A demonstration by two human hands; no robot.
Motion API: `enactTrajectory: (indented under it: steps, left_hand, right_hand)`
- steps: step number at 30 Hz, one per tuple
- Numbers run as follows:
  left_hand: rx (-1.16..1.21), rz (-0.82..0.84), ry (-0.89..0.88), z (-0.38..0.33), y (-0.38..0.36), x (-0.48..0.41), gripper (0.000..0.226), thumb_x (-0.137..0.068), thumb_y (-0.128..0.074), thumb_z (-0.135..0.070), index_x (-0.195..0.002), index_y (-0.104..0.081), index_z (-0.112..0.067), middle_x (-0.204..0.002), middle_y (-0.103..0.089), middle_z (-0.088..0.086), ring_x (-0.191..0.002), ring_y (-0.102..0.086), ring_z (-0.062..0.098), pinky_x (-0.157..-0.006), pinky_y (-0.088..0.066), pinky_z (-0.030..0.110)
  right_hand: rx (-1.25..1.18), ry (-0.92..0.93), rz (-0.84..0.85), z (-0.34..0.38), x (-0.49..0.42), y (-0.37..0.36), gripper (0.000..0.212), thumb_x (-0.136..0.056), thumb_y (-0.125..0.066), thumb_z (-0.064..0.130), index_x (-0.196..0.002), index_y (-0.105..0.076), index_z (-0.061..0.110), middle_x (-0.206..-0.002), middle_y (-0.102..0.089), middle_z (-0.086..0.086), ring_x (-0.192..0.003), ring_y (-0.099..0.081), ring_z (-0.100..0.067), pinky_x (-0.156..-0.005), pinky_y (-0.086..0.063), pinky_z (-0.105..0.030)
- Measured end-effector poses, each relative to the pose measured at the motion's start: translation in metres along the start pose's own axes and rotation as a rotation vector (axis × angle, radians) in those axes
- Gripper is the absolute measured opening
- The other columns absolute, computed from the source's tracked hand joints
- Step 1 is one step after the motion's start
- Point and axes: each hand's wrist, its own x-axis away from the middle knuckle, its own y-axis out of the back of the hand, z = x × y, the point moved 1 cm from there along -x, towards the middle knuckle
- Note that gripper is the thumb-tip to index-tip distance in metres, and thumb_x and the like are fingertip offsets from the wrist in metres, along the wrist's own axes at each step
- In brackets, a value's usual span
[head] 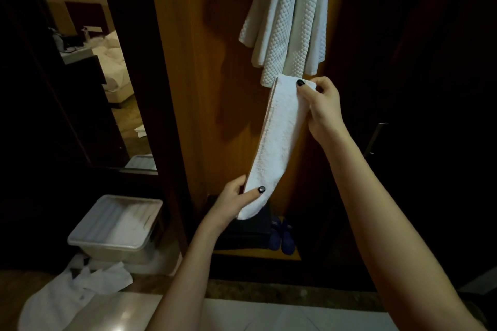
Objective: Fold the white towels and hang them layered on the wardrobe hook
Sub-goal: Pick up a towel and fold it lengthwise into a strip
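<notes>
Two hands hold a folded towel (279, 140)
The left hand (236, 201) pinches its bottom, the right hand (321, 107) pinches its top; the hook is maybe hidden

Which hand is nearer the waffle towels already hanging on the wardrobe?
Right. The right hand pinches the top end of the folded towel, just under the hanging waffle towels; the left hand grips its bottom end, well below them.
</notes>
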Motion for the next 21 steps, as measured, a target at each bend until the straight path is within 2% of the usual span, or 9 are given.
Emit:
enactTrajectory:
  steps: [5, 9, 11, 13, 15, 17, 18, 19, 21]
  left_hand:
    - [0.103, -0.029, -0.072, -0.011, -0.016, -0.004, 0.036, -0.09, -0.07, -0.021, -0.124, -0.06, -0.016, -0.119, -0.069, -0.002, -0.112, -0.065, 0.015, -0.088, -0.054, 0.028]
    - [0.079, -0.009, -0.1, -0.02, -0.025, -0.001, 0.013, -0.087, -0.068, -0.03, -0.094, -0.07, -0.02, -0.091, -0.074, -0.006, -0.087, -0.07, 0.011, -0.069, -0.053, 0.021]
    - [-0.019, -0.032, -0.122, -0.016, -0.026, -0.003, 0.017, -0.088, -0.068, -0.029, -0.083, -0.07, -0.013, -0.105, -0.068, -0.006, -0.101, -0.064, 0.012, -0.076, -0.051, 0.019]
    - [-0.2, -0.112, -0.165, -0.011, -0.024, -0.003, 0.029, -0.089, -0.067, -0.031, -0.076, -0.067, -0.004, -0.141, -0.032, -0.026, -0.134, -0.031, -0.01, -0.098, -0.031, 0.006]
    - [-0.256, -0.122, -0.214, -0.012, -0.021, -0.003, 0.043, -0.087, -0.066, -0.035, -0.079, -0.066, 0.007, -0.133, -0.007, -0.044, -0.124, -0.008, -0.034, -0.095, -0.019, -0.006]
    - [-0.211, -0.053, -0.162, -0.014, -0.021, -0.001, 0.033, -0.087, -0.065, -0.037, -0.077, -0.071, -0.005, -0.134, -0.03, -0.035, -0.129, -0.029, -0.018, -0.09, -0.027, -0.001]
    - [-0.176, -0.008, -0.135, -0.018, -0.023, 0.002, 0.027, -0.087, -0.065, -0.035, -0.072, -0.071, -0.013, -0.118, -0.054, -0.024, -0.115, -0.049, -0.005, -0.083, -0.035, 0.004]
    - [-0.152, 0.017, -0.132, -0.018, -0.024, 0.002, 0.026, -0.088, -0.065, -0.031, -0.069, -0.069, -0.014, -0.096, -0.063, -0.013, -0.091, -0.056, 0.001, -0.073, -0.039, 0.01]
    - [-0.138, -0.009, -0.132, -0.016, -0.026, 0.002, 0.024, -0.09, -0.066, -0.023, -0.073, -0.068, -0.006, -0.085, -0.057, 0.002, -0.076, -0.053, 0.006, -0.068, -0.043, 0.015]
  right_hand:
    - [-0.059, -0.035, 0.177, 0.008, 0.006, -0.002, 0.021, -0.093, -0.061, 0.004, -0.082, -0.047, 0.013, -0.08, -0.059, -0.001, -0.067, -0.061, -0.009, -0.059, -0.05, -0.024]
    - [-0.032, -0.036, 0.267, 0.014, 0.009, -0.002, 0.02, -0.093, -0.061, 0.004, -0.081, -0.049, 0.014, -0.081, -0.06, -0.002, -0.065, -0.062, -0.008, -0.058, -0.05, -0.022]
    - [-0.03, -0.047, 0.306, 0.016, 0.009, -0.002, 0.02, -0.093, -0.061, 0.004, -0.081, -0.05, 0.015, -0.077, -0.062, 0.001, -0.063, -0.061, -0.006, -0.056, -0.05, -0.019]
    - [-0.034, -0.055, 0.337, 0.018, 0.009, -0.001, 0.02, -0.093, -0.06, 0.003, -0.08, -0.051, 0.015, -0.07, -0.063, 0.007, -0.061, -0.061, -0.003, -0.055, -0.049, -0.018]
    - [-0.036, -0.052, 0.352, 0.019, 0.009, 0.0, 0.02, -0.093, -0.06, 0.003, -0.08, -0.051, 0.015, -0.066, -0.063, 0.01, -0.059, -0.06, -0.002, -0.053, -0.048, -0.017]
    - [-0.029, -0.048, 0.365, 0.02, 0.011, 0.001, 0.02, -0.094, -0.059, 0.003, -0.081, -0.05, 0.015, -0.066, -0.063, 0.01, -0.059, -0.059, -0.002, -0.052, -0.047, -0.017]
    - [-0.025, -0.045, 0.369, 0.02, 0.011, 0.002, 0.02, -0.094, -0.059, 0.003, -0.081, -0.05, 0.015, -0.066, -0.063, 0.009, -0.059, -0.059, -0.002, -0.053, -0.047, -0.017]
    - [-0.019, -0.041, 0.368, 0.02, 0.012, 0.002, 0.02, -0.094, -0.06, 0.003, -0.081, -0.05, 0.015, -0.067, -0.062, 0.008, -0.06, -0.059, -0.002, -0.053, -0.047, -0.017]
    - [-0.008, -0.029, 0.353, 0.02, 0.013, 0.003, 0.021, -0.093, -0.06, 0.003, -0.08, -0.05, 0.015, -0.069, -0.061, 0.007, -0.06, -0.058, -0.003, -0.053, -0.047, -0.018]
